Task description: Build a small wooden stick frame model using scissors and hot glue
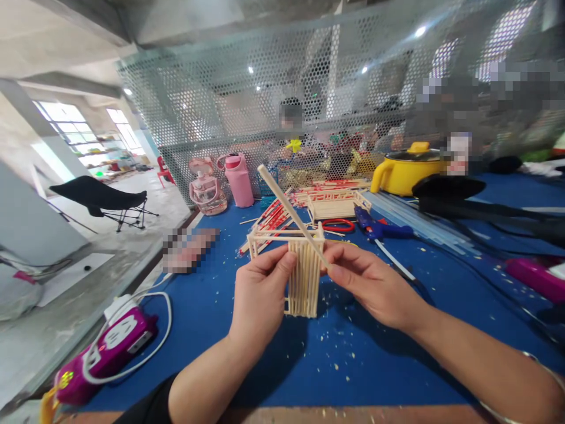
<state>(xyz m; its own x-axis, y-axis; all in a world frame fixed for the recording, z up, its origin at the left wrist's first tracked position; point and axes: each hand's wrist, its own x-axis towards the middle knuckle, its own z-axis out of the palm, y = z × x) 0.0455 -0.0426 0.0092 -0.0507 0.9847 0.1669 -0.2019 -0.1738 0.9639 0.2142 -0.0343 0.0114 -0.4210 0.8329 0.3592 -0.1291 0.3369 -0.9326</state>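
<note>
The left fingers grip a pale wooden stick frame; the right fingers pinch a slanted pale wooden stick.

Yellow pot, pink bottle beside a clear pink jug, purple power strip (white cord looped over it) on the blue counter, black folding chair on the floor, perforated metal screen behind.

Two hands, two bottles, one yellow pot, one glue gun.
</note>
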